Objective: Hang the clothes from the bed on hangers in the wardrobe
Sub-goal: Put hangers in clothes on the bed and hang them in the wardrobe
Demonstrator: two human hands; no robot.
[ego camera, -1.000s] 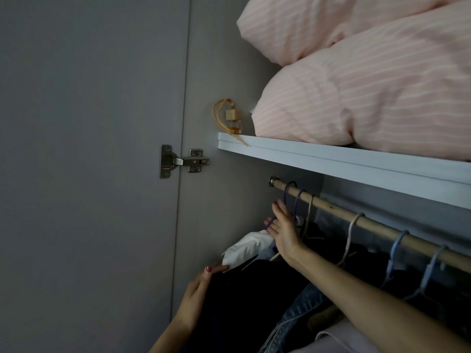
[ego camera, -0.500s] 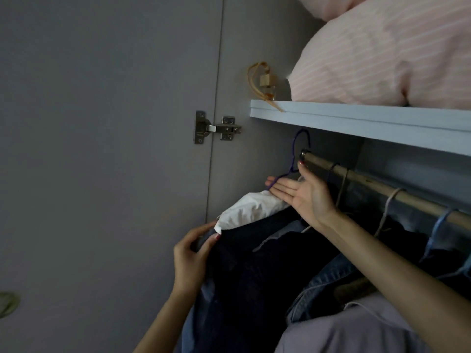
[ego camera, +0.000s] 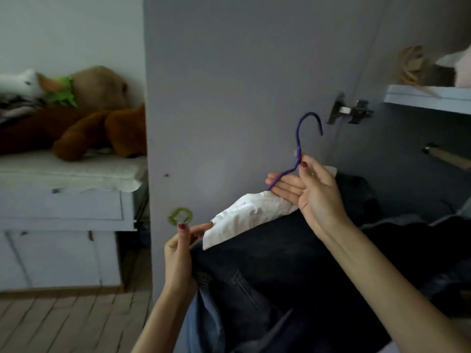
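The open wardrobe door (ego camera: 242, 98) fills the middle of the view, a flat grey panel with a metal hinge (ego camera: 349, 112) at its right edge and a small green ring-shaped sticker (ego camera: 180, 216) low down on it. To the right is the wardrobe itself: a pale shelf (ego camera: 428, 98) up high with a coil of tan cord (ego camera: 410, 64) on it, and below that the end of a wooden rail (ego camera: 448, 156). Left of the door stands a white dresser (ego camera: 66, 207) on a plank floor (ego camera: 63, 322), with a brown plush toy (ego camera: 96, 123) lying on top and a white toy goose (ego camera: 23, 81) behind it.

In front of the door, clear of the rail, the right hand (ego camera: 309, 192) holds a purple hanger (ego camera: 302, 143) by its neck, thumb pressed against it and the fingers laid out almost straight beneath one arm of it; the hook points up. A white garment (ego camera: 244, 217) sits on the hanger's shoulder just below that hand. A dark denim piece (ego camera: 267, 276) hangs below and across the lower part of the view, hiding most of the wardrobe's inside. The left hand (ego camera: 179, 253) pinches the upper left edge of that denim, close to the corner of the white garment.
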